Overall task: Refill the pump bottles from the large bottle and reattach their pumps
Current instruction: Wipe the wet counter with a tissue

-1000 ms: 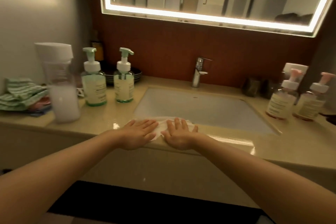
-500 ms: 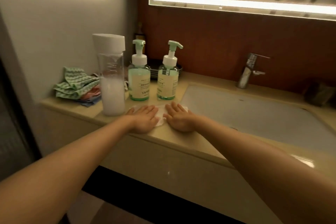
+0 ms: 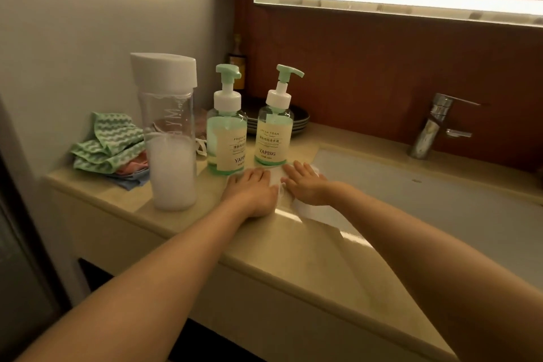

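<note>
Head view: wiping step, both pumps seemingly back on.
Left hand (image 3: 251,189): flat, grip apart, on white cloth (image 3: 276,178).
Right hand (image 3: 305,185): likewise (pressing same cloth).
Pump bottles (image 3: 226,138) (image 3: 274,132): right of large bottle (image 3: 170,138), on counter (image 3: 123,195).
Next: probably finish wiping, lift cloth.

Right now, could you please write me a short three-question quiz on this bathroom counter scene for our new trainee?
1. True or false: both green pump bottles, left and right, have their pumps attached.
2. What are the left hand and right hand pressing flat on the counter?
A. a white tissue
B. a green cloth
C. a plate
3. Fill in: the large bottle with the white cap stands to the ____ of the two pump bottles.

Key
1. True.
2. A: the white tissue lies under both palms; the green cloth sits folded near the wall.
3. Left.
</note>
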